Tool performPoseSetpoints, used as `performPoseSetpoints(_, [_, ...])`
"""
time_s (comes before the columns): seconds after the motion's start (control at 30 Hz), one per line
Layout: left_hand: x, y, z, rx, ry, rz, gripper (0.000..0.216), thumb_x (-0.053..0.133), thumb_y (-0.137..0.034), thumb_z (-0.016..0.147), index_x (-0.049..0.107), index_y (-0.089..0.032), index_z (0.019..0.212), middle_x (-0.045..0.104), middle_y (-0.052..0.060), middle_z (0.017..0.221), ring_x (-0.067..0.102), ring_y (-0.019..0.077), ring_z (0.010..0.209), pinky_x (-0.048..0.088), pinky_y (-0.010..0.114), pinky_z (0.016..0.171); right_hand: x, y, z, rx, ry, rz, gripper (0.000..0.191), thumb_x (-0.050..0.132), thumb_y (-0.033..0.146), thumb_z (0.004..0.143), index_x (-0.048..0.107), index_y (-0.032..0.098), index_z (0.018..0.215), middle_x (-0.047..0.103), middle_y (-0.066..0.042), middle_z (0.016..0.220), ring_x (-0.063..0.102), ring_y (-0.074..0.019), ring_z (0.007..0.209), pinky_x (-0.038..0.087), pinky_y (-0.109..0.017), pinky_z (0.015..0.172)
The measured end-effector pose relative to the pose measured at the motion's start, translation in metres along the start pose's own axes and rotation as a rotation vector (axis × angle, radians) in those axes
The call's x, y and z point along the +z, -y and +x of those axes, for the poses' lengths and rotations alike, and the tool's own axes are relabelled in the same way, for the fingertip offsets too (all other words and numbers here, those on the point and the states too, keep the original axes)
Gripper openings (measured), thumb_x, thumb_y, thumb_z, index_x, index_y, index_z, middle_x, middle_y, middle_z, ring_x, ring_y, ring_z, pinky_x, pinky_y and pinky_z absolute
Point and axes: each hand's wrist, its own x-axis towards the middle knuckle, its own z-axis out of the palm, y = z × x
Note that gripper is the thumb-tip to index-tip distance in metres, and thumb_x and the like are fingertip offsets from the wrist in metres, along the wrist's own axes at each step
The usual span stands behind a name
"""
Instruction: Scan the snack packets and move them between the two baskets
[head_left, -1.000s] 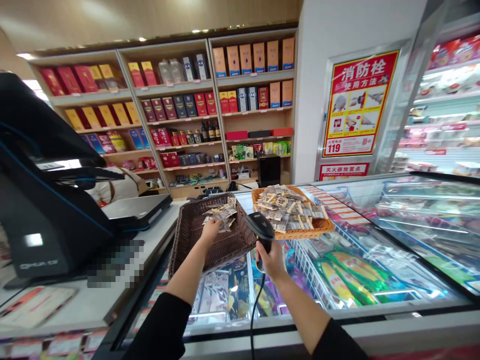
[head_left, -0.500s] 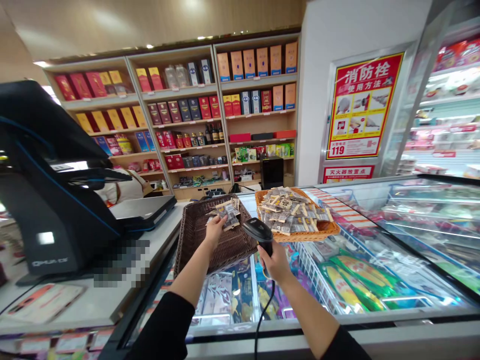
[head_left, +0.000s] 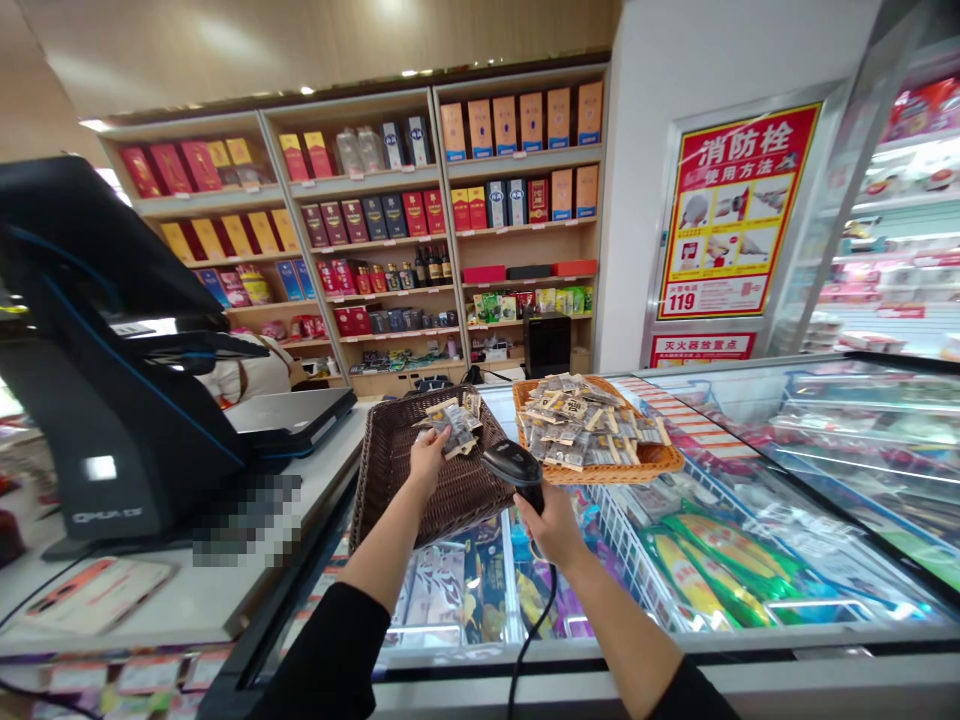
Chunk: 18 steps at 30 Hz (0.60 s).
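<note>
Glass-topped freezer (head_left: 750,480) spans the right and centre; counter (head_left: 187,600) on the left carries the black till screen (head_left: 97,340). Dark wicker basket (head_left: 427,470) sits on the freezer glass at the counter's edge, orange basket (head_left: 600,465) of small packets just beside it to the right. Left hand (head_left: 427,455) reaches into the dark basket, fingers pinched on a bunch of small packets (head_left: 452,420) held above the weave. Right hand (head_left: 553,522) is clenched around the handle of the black scanner (head_left: 513,464), head tilted toward the packets, cable hanging below.
</note>
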Motion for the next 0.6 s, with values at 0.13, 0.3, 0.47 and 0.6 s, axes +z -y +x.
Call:
performPoseSetpoints(0.13, [-0.001, -0.002, 0.001, -0.005, -0.001, -0.025, 0.039, 0.075, -0.04, 0.059, 0.063, -0.015, 0.087, 0.068, 0.003, 0.084, 0.064, 0.0157, 0.075, 0.053, 0.029, 0.069, 0.003, -0.006, 0.001, 0.048, -0.044, 0.065, 0.023, 0.065, 0.04, 0.075, 0.059, 0.019, 0.069, 0.052, 0.004, 0.043, 0.049, -0.0135, 0.037, 0.038, -0.023, 0.039])
performPoseSetpoints(0.3, [0.026, -0.016, 0.01, 0.097, 0.085, 0.251, 0.03, 0.068, -0.037, 0.067, 0.067, -0.015, 0.089, 0.064, 0.002, 0.076, 0.06, 0.016, 0.072, 0.049, 0.027, 0.066, 0.001, -0.015, 0.015, 0.129, -0.374, 0.356, 0.031, 0.057, 0.049, 0.081, 0.047, 0.02, 0.072, 0.05, 0.006, 0.047, 0.047, -0.0123, 0.036, 0.04, -0.025, 0.04])
performPoseSetpoints(0.47, [0.117, -0.031, 0.008, 0.681, 0.075, 0.827, 0.033, 0.049, -0.024, 0.085, 0.066, -0.022, 0.113, 0.06, 0.007, 0.099, 0.056, 0.0186, 0.094, 0.044, 0.031, 0.088, -0.007, -0.013, 0.028, 0.085, -0.708, 0.518, 0.031, 0.058, 0.049, 0.08, 0.045, 0.022, 0.087, 0.051, 0.007, 0.055, 0.046, -0.0112, 0.038, 0.041, -0.025, 0.041])
performPoseSetpoints(0.6, [0.188, -0.015, -0.003, 0.929, 0.499, 1.187, 0.052, 0.039, -0.008, 0.084, 0.054, -0.03, 0.129, 0.052, 0.007, 0.127, 0.049, 0.0192, 0.116, 0.037, 0.033, 0.1, -0.02, -0.022, 0.036, 0.069, -0.839, 0.492, 0.031, 0.051, 0.053, 0.083, 0.039, 0.024, 0.083, 0.049, 0.006, 0.056, 0.047, -0.012, 0.041, 0.043, -0.026, 0.043])
